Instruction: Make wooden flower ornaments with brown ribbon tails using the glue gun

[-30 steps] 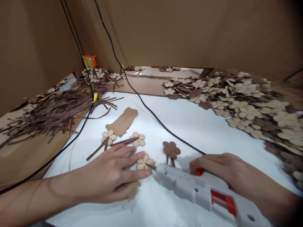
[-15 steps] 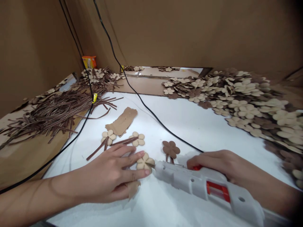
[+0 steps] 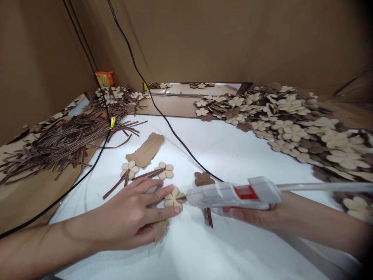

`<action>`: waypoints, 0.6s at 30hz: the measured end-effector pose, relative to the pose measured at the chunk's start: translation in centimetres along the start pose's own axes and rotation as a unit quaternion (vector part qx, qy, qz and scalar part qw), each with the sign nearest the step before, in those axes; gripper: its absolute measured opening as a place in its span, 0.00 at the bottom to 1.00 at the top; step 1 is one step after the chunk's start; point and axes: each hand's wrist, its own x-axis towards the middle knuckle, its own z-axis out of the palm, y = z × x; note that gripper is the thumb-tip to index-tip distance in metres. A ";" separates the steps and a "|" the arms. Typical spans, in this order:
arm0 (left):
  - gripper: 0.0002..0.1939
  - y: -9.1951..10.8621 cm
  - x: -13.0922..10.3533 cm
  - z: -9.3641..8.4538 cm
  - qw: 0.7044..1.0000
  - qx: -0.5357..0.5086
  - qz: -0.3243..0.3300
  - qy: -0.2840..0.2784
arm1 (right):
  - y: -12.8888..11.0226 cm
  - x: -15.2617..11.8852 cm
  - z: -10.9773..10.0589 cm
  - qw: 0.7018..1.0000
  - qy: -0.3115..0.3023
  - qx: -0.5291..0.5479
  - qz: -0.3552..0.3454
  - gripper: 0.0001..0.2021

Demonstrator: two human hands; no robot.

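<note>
My left hand lies low on the white work surface, two fingers pressed on the edges of a beige fabric flower and holding it down. A scrap of brown tape or paper is wrapped at one of its fingers. In my right hand is a white and red hot glue gun, lying sideways with its nozzle at the flower's right petal. Behind the gun, a brown flower with a checked ribbon is partly covered. Two beige flowers with ribbons lie beyond my left hand.
A large heap of beige and brown flowers fills the right side. Brown ribbons pile up at left, near an orange box. A black cable crosses the surface past a torn cardboard piece. Cardboard walls stand behind.
My right hand has rolled the glue gun onto its side and swung its rear end upward, with the nozzle still at the flower. The left hand keeps its hold. The view has shifted slightly.
</note>
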 end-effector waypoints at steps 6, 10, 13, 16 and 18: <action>0.21 -0.1 0.0 0.2 1.000 -0.004 0.005 0.005 | 0.3 0.1 0.1 0.966 -0.108 0.137 0.189 0.23; 0.21 -0.1 -0.1 0.2 1.000 0.003 0.001 0.007 | 1.6 0.4 0.4 0.948 -0.126 0.168 0.238 0.25; 0.21 0.0 -0.2 0.2 1.000 0.014 -0.007 -0.001 | 2.1 0.6 0.6 0.943 -0.131 0.175 0.250 0.24; 0.22 0.0 -0.1 0.2 1.000 0.016 -0.002 -0.007 | 2.2 0.7 0.6 0.944 -0.123 0.185 0.243 0.24; 0.22 -0.1 -0.1 0.2 1.000 0.017 0.002 -0.011 | 2.3 0.7 0.6 0.946 -0.121 0.181 0.240 0.24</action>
